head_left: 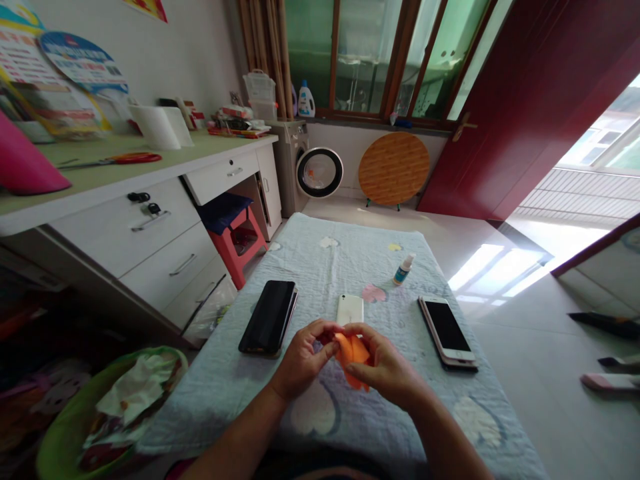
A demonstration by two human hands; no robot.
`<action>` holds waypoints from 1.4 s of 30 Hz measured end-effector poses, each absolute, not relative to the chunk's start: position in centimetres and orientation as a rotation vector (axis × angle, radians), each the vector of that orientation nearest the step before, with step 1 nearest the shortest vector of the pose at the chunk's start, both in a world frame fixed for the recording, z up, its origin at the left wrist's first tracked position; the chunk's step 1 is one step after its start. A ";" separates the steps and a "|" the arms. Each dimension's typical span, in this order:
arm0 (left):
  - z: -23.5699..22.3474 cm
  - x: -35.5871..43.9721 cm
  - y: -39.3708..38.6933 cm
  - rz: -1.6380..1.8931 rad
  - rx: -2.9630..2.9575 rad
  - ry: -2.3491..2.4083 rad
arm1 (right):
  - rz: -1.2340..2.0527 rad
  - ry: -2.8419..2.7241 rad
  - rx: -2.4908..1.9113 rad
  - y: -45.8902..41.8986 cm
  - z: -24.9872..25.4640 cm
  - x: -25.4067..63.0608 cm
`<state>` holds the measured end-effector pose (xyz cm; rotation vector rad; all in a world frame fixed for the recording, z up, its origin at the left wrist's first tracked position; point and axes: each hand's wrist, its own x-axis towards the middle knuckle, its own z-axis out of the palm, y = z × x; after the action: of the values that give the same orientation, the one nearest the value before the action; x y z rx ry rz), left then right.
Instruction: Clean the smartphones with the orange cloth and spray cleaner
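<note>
Both of my hands meet over the near middle of a table covered with a pale blue cloth. My left hand and my right hand pinch a small orange cloth between their fingers, crumpled together. Just beyond my fingers lies a white phone, face down. A black phone lies to the left, stacked on another device. A white phone with a dark screen lies to the right. A small spray bottle rests on its side farther back.
A white desk with drawers stands along the left, a red stool under it. A green basket with rags sits at the near left. A washing machine and a round wooden tabletop stand at the far wall.
</note>
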<state>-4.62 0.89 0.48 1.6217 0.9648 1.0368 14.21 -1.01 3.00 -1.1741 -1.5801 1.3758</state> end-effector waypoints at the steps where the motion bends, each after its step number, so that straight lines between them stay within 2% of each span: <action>1: 0.5 -4.7 1.0 1.047 1.607 0.973 | 1.320 -1.664 -1.173 -1.2 3.1 14.3; 6: 0.6 -4.7 1.1 1.129 1.605 0.980 | 1.094 -1.791 -1.159 -1.6 3.6 14.4; 16: 0.2 -4.4 1.0 1.083 1.327 0.747 | 0.992 -1.551 -1.223 -1.1 3.0 13.9; 22: -0.7 -4.3 0.9 0.904 1.088 0.579 | 1.308 -1.301 -1.233 -1.1 3.5 13.2; 28: -0.1 -4.2 0.6 0.875 0.976 0.503 | 1.403 -1.034 -1.209 -0.7 3.2 12.7; 36: 0.1 -4.8 0.9 0.989 1.025 0.605 | 1.470 -1.204 -1.100 -1.6 3.0 13.7; 38: -0.1 -4.8 1.0 0.997 1.017 0.617 | 1.405 -1.353 -1.123 -1.7 2.6 13.7; 42: 0.0 -4.7 0.9 0.988 1.085 0.697 | 1.060 -1.586 -1.347 -1.6 2.2 13.4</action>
<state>-4.68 0.90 -0.05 1.0854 0.6966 0.9877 13.42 -1.64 2.20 -1.3474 -1.5863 1.0601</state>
